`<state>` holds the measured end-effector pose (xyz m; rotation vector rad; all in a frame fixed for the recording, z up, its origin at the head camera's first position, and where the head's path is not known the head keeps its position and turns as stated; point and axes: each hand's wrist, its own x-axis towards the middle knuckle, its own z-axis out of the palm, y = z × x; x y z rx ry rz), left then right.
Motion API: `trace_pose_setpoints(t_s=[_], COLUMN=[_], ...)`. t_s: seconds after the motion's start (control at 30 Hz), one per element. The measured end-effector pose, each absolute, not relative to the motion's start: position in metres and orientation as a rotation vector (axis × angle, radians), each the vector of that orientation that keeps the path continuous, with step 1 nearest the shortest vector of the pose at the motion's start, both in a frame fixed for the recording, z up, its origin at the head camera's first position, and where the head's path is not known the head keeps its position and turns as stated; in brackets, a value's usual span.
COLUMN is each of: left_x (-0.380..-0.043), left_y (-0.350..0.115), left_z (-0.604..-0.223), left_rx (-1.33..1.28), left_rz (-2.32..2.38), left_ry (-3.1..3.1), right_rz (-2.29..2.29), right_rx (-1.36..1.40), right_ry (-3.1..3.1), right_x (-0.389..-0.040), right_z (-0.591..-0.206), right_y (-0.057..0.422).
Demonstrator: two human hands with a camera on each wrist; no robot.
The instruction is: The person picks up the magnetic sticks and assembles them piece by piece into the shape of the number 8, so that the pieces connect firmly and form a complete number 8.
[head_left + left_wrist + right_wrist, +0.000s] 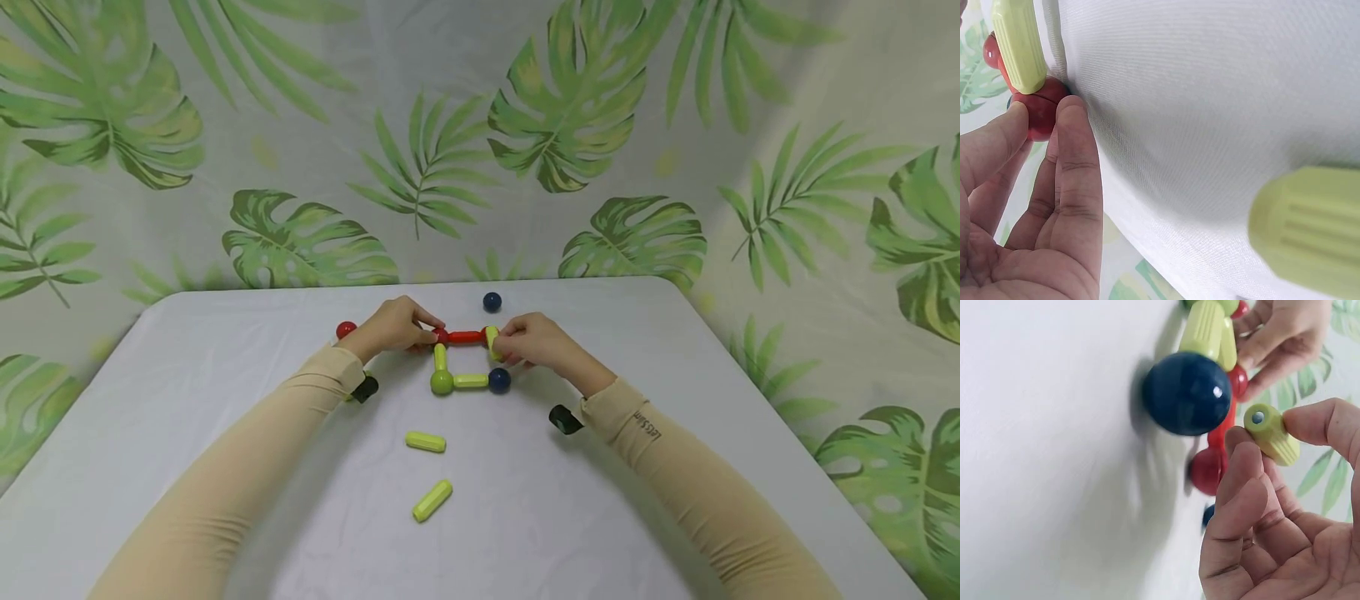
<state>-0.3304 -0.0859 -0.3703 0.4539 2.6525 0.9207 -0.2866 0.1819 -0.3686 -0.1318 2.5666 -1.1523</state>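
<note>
My left hand pinches a red ball between thumb and fingers at the far left corner of a ball-and-rod frame. From that ball a red magnetic rod runs right to another red ball, and a yellow-green rod runs towards me to a green ball. Another yellow-green rod joins the green ball to a dark blue ball. My right hand pinches a loose yellow-green magnetic rod, its round metal end showing, above the frame's right side.
Two loose yellow-green rods, one farther and one nearer, lie on the white table in front. A dark blue ball is near the back edge; a red ball sits beside the left wrist. A leaf-print cloth hangs behind.
</note>
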Motion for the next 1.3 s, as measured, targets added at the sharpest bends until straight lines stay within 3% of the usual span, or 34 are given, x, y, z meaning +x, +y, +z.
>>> trace_pose_setpoints(t_s=[1.3], left_x=[-0.333], left_y=[-0.087], left_z=[-0.373], left_rx=[0.457], left_rz=[0.898], left_ry=[2.671], right_rz=[-1.139], right_rx=[-0.029], right_ry=[2.525], right_x=[-0.29], right_z=[-0.392], right_y=[0.186])
